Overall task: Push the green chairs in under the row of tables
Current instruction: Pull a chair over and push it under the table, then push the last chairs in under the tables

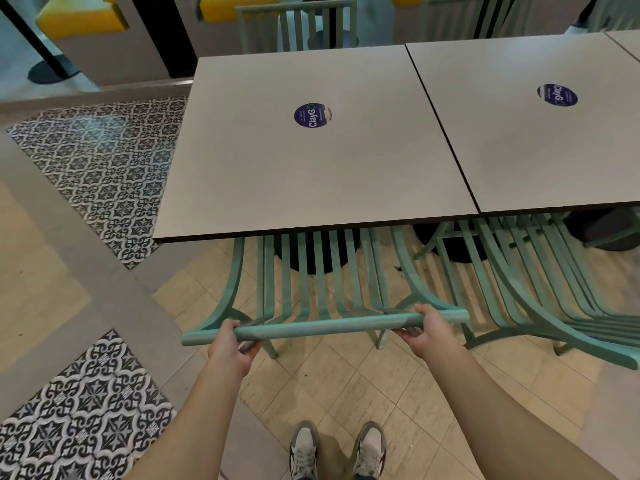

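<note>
Gripping the top rail of the nearest green chair (322,325), the left hand (230,349) curls round the rail near its left end and the right hand (429,332) curls round it near its right end. Ahead of both hands, the chair's slatted back slopes away and its seat is already hidden beneath the front edge of the grey bench (311,174). Between the slats, beyond the hands, a dark round pedestal base (311,251) stands on the floor. To the right of the right hand, a second green chair (540,292) sits angled under the neighbouring bench (540,140), its curved back frame close beside the held chair's right side. Each bench top bears a round blue sticker (312,115). Beyond the benches, more green chair backs (298,26) face this way. Below the hands, two sneakers (337,452) stand on beige tiles (346,386); patterned floor tiles (104,161) lie to the left.
</note>
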{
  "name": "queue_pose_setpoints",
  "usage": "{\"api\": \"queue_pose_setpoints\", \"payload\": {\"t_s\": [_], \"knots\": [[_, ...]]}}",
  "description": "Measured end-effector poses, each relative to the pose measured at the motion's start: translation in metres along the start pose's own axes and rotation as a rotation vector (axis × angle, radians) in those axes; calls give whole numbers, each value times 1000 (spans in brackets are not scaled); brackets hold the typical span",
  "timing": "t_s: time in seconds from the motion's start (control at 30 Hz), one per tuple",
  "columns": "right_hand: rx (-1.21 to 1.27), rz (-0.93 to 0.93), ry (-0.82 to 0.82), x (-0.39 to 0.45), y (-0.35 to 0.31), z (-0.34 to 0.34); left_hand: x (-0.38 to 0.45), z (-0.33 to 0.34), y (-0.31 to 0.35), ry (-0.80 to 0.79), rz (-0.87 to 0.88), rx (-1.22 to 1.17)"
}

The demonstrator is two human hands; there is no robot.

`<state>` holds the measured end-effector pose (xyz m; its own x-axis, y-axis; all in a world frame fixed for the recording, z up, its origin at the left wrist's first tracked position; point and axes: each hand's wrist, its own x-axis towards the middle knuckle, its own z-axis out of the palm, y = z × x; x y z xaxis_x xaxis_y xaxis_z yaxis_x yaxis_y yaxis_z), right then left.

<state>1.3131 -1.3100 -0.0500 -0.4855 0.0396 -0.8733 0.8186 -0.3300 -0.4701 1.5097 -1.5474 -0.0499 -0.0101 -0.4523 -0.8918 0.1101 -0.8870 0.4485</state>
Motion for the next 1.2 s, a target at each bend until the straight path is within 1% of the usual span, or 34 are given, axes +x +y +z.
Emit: {"api": "queue_pose_setpoints", "payload": {"t_s": [0.47, 0.63, 0.73, 0.8, 0.9, 1.03, 1.13, 1.2], "knots": [[24, 26, -18, 3, -1, -4, -2, -1, 1, -6, -12, -2], [15, 41, -9, 5, 3, -4, 1, -3, 5, 18, -31, 9], [11, 30, -2, 6, 3, -5, 1, -6, 3, -2, -23, 7], [-5, 19, -12, 6, 3, -8, -3, -8, 0, -36, -21, 48], [-37, -19, -29, 3, 2, -17, -19, -8, -10, -149, -52, 252], [-153, -124, 2, -8, -4, -44, -44, 4, -35, -380, -132, 721], [-311, -256, 1, -25, -12, -79, -67, 26, -65, -586, -115, 991], [-422, -357, 50, -40, -19, -116, -88, 48, -90, -714, -55, 1135]]}}
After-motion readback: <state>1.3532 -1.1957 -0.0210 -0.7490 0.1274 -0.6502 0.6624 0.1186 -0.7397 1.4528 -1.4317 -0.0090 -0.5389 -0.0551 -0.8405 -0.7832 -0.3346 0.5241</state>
